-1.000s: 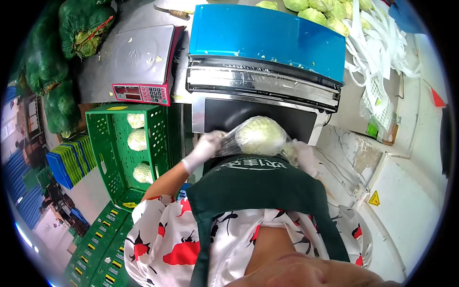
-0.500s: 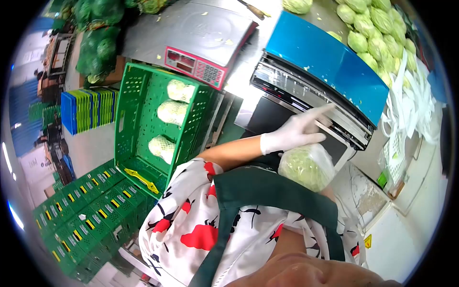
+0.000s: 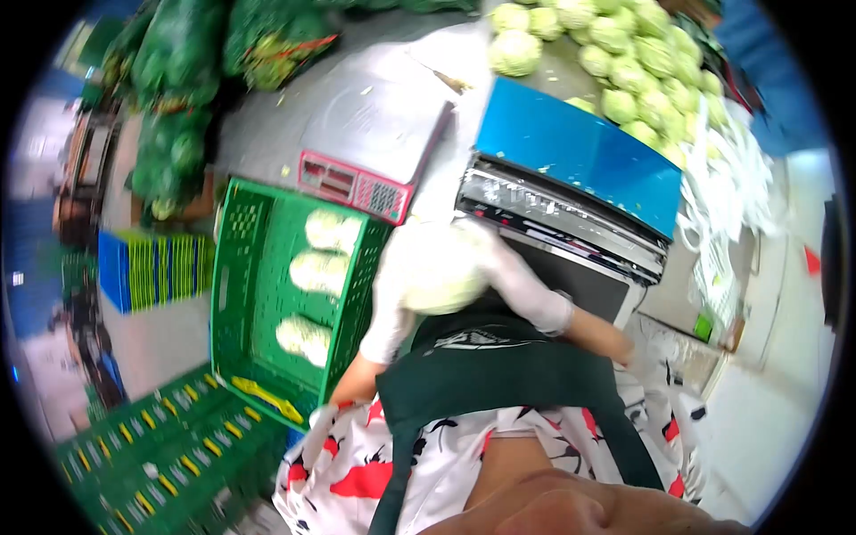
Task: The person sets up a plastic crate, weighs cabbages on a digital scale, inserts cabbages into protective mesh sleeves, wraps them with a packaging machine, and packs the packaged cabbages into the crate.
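In the head view, a pale round cabbage, blurred and whitish, is held in front of the dark green apron. My left hand, in a white glove, presses against its left side. White-gloved too, my right hand reaches round its right side from above. The fingertips of both hands are smeared by motion and partly merge with the cabbage. Just left of my left hand stands a green crate with three cabbages in white net sleeves. A blue-topped machine with a dark plate lies beyond my right hand.
A scale with a red-framed panel sits ahead on the metal table. Loose cabbages pile up at the back right, by white net sleeves. Green net sacks, stacked blue-and-green trays and more green crates line the left.
The cabbage has moved left and forward from near the machine's plate towards the crate and scale. My left hand has come back from the machine onto the cabbage. The view has shifted.
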The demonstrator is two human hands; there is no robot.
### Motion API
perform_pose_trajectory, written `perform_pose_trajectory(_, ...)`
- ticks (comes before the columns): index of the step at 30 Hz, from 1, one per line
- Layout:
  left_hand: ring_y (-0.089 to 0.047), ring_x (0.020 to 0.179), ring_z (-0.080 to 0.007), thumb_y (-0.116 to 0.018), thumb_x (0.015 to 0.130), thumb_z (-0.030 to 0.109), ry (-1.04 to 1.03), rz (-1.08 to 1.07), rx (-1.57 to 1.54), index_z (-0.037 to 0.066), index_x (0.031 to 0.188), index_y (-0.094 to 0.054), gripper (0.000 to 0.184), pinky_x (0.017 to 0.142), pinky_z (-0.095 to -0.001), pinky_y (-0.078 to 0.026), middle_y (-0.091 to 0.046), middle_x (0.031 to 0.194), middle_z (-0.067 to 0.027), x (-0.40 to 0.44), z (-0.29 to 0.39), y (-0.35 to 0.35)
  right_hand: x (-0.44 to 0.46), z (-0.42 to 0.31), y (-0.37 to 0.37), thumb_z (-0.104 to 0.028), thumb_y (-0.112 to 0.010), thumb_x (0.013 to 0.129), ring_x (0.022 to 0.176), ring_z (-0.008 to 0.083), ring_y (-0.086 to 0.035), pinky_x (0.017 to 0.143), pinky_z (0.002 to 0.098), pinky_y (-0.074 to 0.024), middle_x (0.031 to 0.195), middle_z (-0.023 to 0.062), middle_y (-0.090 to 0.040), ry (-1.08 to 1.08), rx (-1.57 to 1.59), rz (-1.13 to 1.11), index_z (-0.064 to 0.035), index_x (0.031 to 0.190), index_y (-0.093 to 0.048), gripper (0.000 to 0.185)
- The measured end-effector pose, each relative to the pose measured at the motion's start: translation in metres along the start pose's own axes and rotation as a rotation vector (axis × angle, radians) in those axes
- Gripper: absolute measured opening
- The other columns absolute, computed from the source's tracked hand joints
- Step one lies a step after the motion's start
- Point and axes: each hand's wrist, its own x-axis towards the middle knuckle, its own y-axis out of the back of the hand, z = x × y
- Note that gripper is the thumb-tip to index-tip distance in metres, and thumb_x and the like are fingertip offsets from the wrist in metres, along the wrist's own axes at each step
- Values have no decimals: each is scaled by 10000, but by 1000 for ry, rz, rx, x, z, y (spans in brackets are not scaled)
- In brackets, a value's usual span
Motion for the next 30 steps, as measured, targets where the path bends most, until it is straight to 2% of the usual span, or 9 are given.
perform_pose_trajectory(3, -445, 1354, -324, -641, 847, 627, -62, 220, -245, 95, 1494, -358, 884, 1103, -524, -393, -444, 1487, -141, 11, 22, 54, 35, 7, -21, -409, -589, 989, 1459, 293, -297, 1179, 367, -262, 1582, 244, -250, -139, 67, -199, 35, 1542, -195, 811)
perform_pose_trajectory(6, -468, 1327, -330, -596, 855, 655, -121, 396, -262, 142, 1463, -425, 814, 1063, -533, -430, -464, 1473, -126, 52, 53, 122, 38, -8, -12, -415, -623, 968, 1385, 356, -424, 1116, 390, -368, 1512, 294, -353, -62, -216, -52, 17, 1509, -284, 770)
perform_pose_trajectory(8, -471, 1322, -332, -564, 863, 660, -135, 482, -265, 182, 1450, -450, 765, 1036, -528, -456, -483, 1454, -113, 80, 75, 165, 38, 22, 15, -302, -611, 991, 1223, 226, -582, 1033, 337, -445, 1262, 165, -638, 63, -65, 22, 14, 1350, -524, 486)
perform_pose_trajectory(11, -449, 1346, -322, -493, 876, 672, -222, 514, -354, 208, 1450, -451, 738, 1026, -514, -474, -474, 1460, -95, 105, 89, 215, 12, 7, 66, -268, -597, 992, 1035, 142, -629, 908, 282, -502, 1111, 79, -690, -102, -43, 266, -16, 1226, -644, 347)
perform_pose_trajectory(20, -410, 1359, -321, -493, 859, 702, 20, 730, -318, 239, 1452, -447, 754, 1019, -561, -409, -432, 1499, -49, 152, 56, 322, -54, -61, 239, -299, -569, 1001, 1008, 145, -657, 879, 274, -516, 1114, 76, -690, -102, -94, 780, 8, 1189, -653, 370)
perform_pose_trajectory(26, -496, 1280, -301, -515, 943, 564, 14, 683, -26, 108, 1438, -463, 675, 1039, -457, -432, -498, 1427, -127, 180, 89, 276, -66, -90, 358, -322, -585, 988, 1026, 159, -660, 871, 277, -508, 1137, 90, -688, -15, -283, 989, 17, 1190, -652, 400)
perform_pose_trajectory(27, -522, 1254, -299, -509, 983, 466, -17, 880, 199, 34, 1422, -476, 616, 1050, -444, -434, -529, 1398, -151, 197, 103, 251, -61, -92, 379, -324, -588, 987, 1026, 167, -662, 879, 287, -509, 1131, 94, -694, -23, -344, 990, 15, 1186, -657, 399)
perform_pose_trajectory(29, -514, 1248, -309, -549, 988, 339, -431, 939, 798, -40, 1425, -442, 588, 1059, -439, -425, -510, 1408, -177, 222, 121, 132, -48, -93, 423, -329, -593, 986, 1027, 183, -666, 895, 305, -509, 1118, 102, -705, -43, -463, 987, 13, 1177, -667, 398)
perform_pose_trajectory(30, -513, 1249, -279, -542, 996, 278, -525, 697, 889, -39, 1417, -451, 535, 1071, -405, -411, -516, 1400, -171, 239, 127, 93, -37, -87, 445, -324, -598, 968, 996, 202, -674, 866, 317, -513, 1085, 113, -712, -4, -573, 977, -3, 1160, -675, 381)
